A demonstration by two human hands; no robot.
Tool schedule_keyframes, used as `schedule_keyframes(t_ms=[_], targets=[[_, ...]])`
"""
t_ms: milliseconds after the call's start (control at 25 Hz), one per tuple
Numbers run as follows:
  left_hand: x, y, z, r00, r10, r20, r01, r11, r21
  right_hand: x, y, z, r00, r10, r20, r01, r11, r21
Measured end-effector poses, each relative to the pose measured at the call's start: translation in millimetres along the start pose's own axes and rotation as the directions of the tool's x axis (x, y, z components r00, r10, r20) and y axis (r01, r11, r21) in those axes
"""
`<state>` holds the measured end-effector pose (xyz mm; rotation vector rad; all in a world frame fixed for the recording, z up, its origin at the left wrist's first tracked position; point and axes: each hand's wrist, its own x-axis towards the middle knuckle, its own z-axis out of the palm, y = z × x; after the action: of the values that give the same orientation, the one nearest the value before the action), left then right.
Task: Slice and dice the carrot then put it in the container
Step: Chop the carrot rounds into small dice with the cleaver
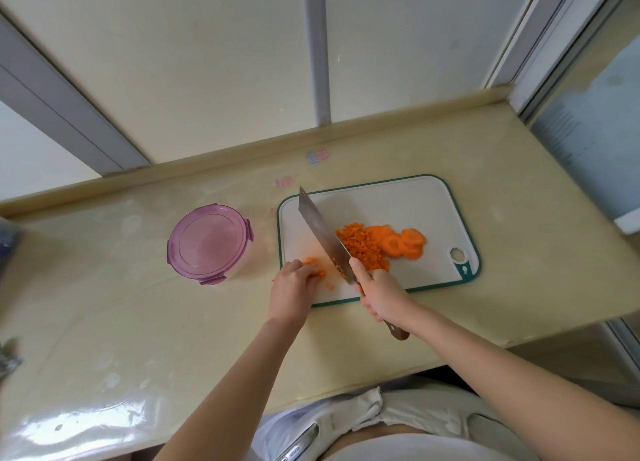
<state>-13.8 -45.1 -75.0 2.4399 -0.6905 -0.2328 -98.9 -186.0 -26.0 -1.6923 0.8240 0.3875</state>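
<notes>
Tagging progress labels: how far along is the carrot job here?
Done: a diced pile lies mid cutting board. In hand: the right hand grips the knife, its blade beside the carrot bits that the left hand holds. Left: the carrot slices on the right are undiced, and the container has its lid on, so likely no carrot is in yet.

The left hand (294,284) hides some diced carrot (311,260) under it

One knife (322,232), one board (381,204), one container (207,242)
</notes>
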Motion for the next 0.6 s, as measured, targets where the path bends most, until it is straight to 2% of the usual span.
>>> schedule_keyframes(t_ms=[200,320,480,600], targets=[[17,1,-1,0.99,0.132,0.047,-0.137,0.985,0.105,-3,-8,-13,0.999,0.016,-0.034,-0.012,0.993,0.12],[31,-1,-4,0.953,0.24,0.185,-0.277,0.937,0.214,-5,-13,-16,1.0,0.014,-0.024,-0.01,0.989,0.146],[38,-5,-12,0.876,0.33,0.352,-0.432,0.862,0.265,-8,-14,-15,1.0,0.006,-0.028,-0.002,0.991,0.135],[38,-6,-12,0.88,0.333,0.338,-0.43,0.862,0.27,-10,-13,-14,1.0,-0.007,-0.02,0.009,0.993,0.119]])
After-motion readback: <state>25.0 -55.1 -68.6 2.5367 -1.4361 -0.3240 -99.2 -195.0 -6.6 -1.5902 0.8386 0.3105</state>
